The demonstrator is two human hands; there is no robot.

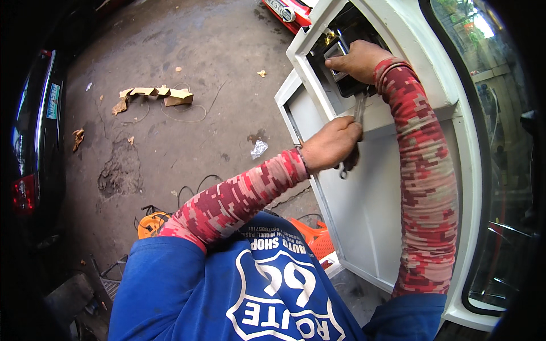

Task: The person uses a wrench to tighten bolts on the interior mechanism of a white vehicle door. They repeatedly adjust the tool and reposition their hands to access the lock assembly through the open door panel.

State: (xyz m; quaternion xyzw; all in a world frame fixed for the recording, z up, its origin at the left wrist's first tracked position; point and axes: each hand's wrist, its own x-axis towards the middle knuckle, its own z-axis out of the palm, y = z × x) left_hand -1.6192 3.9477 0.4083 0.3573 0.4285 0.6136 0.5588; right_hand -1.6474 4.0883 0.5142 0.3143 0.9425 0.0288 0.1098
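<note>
Steel wrench (357,122) near upright, left hand (333,145) gripping it, right hand (359,59) clutching door mechanism (341,54)

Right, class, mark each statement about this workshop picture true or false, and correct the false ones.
1. The left hand has its grip closed around a metal wrench. True.
2. The right hand rests on the concrete floor. False: it is up at the dark opening in the white panel.
3. Both forearms wear red patterned sleeves. True.
4. A torn piece of cardboard lies on the floor. True.
5. The panel being worked on is black. False: it is white.
6. A dark vehicle stands at the person's right. False: it is at the left edge.
</note>
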